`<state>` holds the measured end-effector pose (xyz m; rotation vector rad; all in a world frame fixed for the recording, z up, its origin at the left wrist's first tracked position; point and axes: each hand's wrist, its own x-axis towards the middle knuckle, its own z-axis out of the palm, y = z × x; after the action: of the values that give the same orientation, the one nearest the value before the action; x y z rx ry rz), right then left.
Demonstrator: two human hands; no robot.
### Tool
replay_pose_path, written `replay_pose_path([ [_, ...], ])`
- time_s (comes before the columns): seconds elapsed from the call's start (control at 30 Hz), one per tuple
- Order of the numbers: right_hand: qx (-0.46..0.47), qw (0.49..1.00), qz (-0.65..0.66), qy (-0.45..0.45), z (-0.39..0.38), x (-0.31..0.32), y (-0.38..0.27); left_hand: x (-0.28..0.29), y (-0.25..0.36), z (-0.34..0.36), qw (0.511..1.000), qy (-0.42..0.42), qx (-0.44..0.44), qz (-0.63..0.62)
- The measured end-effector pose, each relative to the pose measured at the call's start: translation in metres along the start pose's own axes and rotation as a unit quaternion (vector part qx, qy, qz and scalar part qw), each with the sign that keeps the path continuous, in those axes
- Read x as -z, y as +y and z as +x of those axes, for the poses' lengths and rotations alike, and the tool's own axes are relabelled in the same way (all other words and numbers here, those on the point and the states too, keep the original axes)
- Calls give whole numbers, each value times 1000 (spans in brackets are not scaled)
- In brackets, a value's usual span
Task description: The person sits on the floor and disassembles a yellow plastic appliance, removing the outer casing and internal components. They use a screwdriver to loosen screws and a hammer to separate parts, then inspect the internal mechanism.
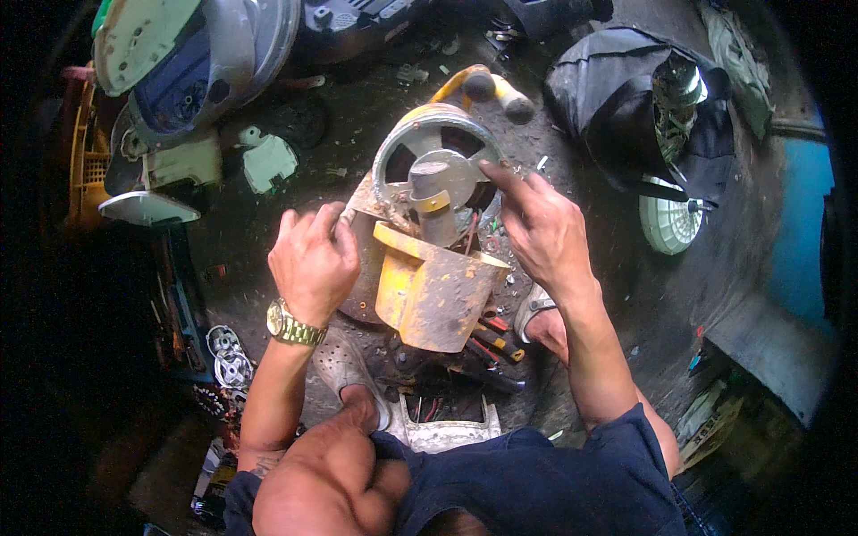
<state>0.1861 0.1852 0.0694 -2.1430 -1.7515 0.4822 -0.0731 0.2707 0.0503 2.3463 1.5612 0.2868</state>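
Note:
Between my feet stands a worn yellow machine housing (429,299), its paint chipped and dirty. Behind its open top sits a grey spoked wheel (389,156), with a grey cylinder (435,223) in front of it, held by a yellow strap. Thin reddish wires run down beside the cylinder. My left hand (313,255) is closed in a pinch at the left of the machine, near a brown plate corner; what the fingertips hold is too small to make out. My right hand (550,228) reaches its index finger onto the wheel's right side, thumb apart, other fingers curled.
Red- and yellow-handled tools (496,344) lie by the housing's foot. A black bag (617,89) sits at the far right, near a white ribbed round part (670,223). Plastic casings (214,80) crowd the far left. Small scraps litter the dark floor.

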Motion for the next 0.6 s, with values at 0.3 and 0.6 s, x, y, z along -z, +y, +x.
replay_pose_path([
  [0.3, -16, 976, -177, -124, 49, 12, -10, -22, -10, 11, 907, -14, 14, -421],
  [0.6, -170, 952, 254, 0, -14, 35, 26, -37, -18, 7, 869, -1, -7, -495],
])
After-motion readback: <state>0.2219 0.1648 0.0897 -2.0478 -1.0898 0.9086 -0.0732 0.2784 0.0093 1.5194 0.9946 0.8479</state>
